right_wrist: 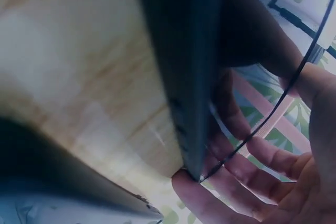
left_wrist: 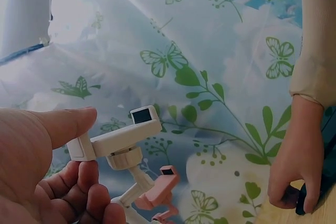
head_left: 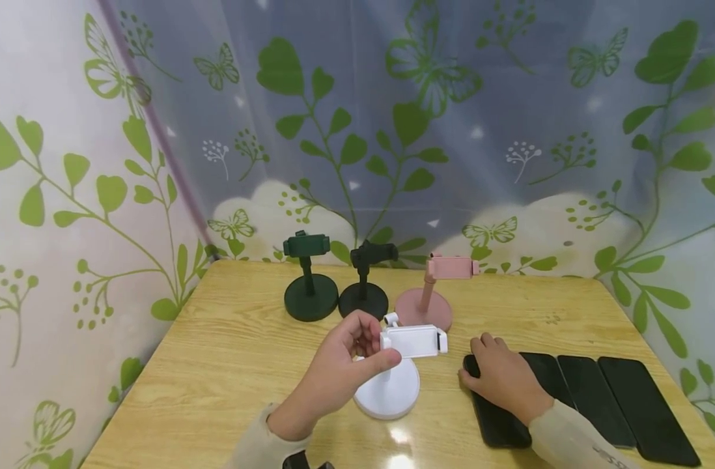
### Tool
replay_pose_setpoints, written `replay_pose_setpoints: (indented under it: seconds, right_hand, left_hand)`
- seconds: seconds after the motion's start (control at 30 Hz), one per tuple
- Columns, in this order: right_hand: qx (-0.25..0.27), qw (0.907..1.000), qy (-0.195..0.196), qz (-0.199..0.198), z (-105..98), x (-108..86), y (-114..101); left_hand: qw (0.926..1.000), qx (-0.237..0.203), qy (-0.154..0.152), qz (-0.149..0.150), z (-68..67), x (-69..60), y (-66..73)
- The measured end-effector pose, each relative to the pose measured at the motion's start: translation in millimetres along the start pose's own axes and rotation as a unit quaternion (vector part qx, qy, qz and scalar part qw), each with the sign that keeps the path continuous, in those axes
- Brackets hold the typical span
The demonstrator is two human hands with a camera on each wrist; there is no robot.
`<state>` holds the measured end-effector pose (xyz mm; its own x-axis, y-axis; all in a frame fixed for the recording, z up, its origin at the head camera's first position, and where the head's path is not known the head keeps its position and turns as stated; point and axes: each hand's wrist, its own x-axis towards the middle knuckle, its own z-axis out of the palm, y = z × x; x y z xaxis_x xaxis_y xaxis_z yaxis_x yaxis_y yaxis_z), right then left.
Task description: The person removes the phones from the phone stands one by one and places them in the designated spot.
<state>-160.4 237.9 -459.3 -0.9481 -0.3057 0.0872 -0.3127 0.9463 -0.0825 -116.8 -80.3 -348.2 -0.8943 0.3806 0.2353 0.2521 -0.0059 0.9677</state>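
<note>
In the head view, my left hand (head_left: 340, 371) holds the white phone stand (head_left: 413, 342) at the left end of its clamp, thumb in front and fingers behind. The stand's round base is on the table. The left wrist view shows the thumb and fingertips pinching the end of the white clamp (left_wrist: 123, 136). My right hand (head_left: 504, 381) grips the upper end of the leftmost black phone (head_left: 498, 423), covering part of it. The right wrist view has the fingers (right_wrist: 210, 195) around the edge of a dark phone (right_wrist: 184, 77).
A green stand (head_left: 310, 296), a black stand (head_left: 363, 296) and a pink stand (head_left: 424, 306) stand at the back of the wooden table (head_left: 217, 365). More black phones (head_left: 644, 404) lie side by side at the right. A patterned curtain (head_left: 357, 130) hangs behind the table.
</note>
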Motion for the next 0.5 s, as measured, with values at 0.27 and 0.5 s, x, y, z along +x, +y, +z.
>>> replay_pose_setpoints:
  seconds: [0.27, 0.5]
  right_hand:
    - [-0.022, 0.9997, 0.010, -0.004, 2.3, 0.5, 5.2]
    - [-0.019, 0.9997, -0.017, 0.002, -1.2, -1.2, 8.6]
  left_hand:
    - [0.9999, -0.006, -0.006, 0.007, -0.4, -0.5, 1.2]
    - [0.9999, -0.010, -0.009, 0.000, -1.1, -1.3, 0.2]
